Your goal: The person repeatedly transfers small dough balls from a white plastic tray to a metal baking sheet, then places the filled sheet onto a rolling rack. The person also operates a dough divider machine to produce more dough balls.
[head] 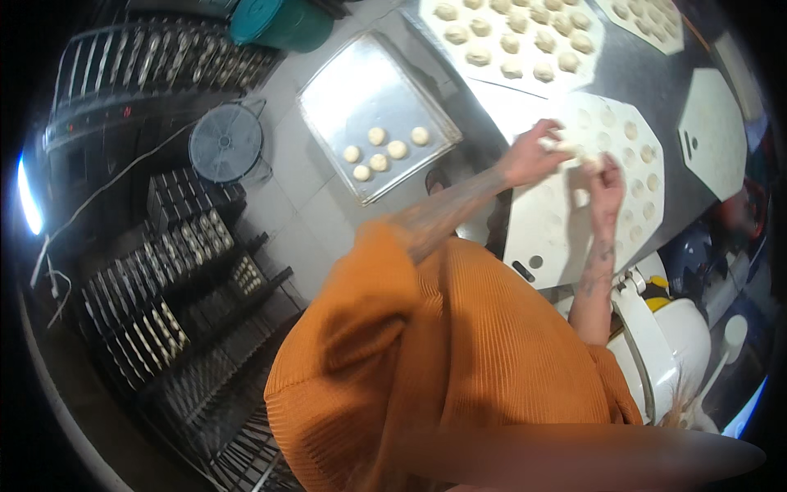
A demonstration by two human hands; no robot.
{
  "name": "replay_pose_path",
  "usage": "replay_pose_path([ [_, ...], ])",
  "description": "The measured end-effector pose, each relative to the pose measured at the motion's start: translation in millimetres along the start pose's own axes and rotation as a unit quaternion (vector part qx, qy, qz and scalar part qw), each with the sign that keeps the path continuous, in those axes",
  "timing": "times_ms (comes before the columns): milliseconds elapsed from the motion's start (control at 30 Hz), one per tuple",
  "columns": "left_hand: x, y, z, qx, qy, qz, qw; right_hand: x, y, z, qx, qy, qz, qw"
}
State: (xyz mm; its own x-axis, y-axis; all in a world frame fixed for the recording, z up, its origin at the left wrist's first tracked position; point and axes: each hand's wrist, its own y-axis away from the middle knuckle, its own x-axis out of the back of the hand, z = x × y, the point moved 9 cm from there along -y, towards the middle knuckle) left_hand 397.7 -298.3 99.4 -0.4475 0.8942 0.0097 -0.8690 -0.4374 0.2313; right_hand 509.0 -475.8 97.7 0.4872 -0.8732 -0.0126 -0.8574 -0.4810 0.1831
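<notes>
My left hand (536, 155) and my right hand (605, 184) are close together over a white octagonal board (550, 243). Pale dough (567, 147) is between them, pinched by the fingers of both hands; blur hides whether it is one piece or two. Rows of pale round spots cover the board beneath, and I cannot tell whether they are hollows or thin dough. Further up, a second white board (446, 58) carries rows of dough balls (516, 23). To the left, several smaller round dough pieces (397, 149) sit near one end of a metal baking tray (369, 80).
Across the metal table (639, 77) lie another dough-laden board (667, 38) and a board with a handle slot (713, 135). A white machine (673, 335) stands at my right. Leftward are a round fan (225, 142), a teal bin (289, 27) and tray racks (147, 270).
</notes>
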Motion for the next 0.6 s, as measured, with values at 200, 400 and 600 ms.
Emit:
replay_pose_path([
  [200, 307, 174, -117, 0.134, -0.092, 0.339, 0.927, -249, 51, 50, -0.080, 0.184, -0.280, 0.939],
  [400, 441, 211, -194, 0.143, 0.023, 0.475, 0.868, -392, 17, 78, 0.011, 0.316, -0.311, 0.897],
  [600, 464, 186, -183, 0.148, -0.284, 0.459, 0.829, -429, -1, 100, 0.161, 0.493, -0.264, 0.813],
])
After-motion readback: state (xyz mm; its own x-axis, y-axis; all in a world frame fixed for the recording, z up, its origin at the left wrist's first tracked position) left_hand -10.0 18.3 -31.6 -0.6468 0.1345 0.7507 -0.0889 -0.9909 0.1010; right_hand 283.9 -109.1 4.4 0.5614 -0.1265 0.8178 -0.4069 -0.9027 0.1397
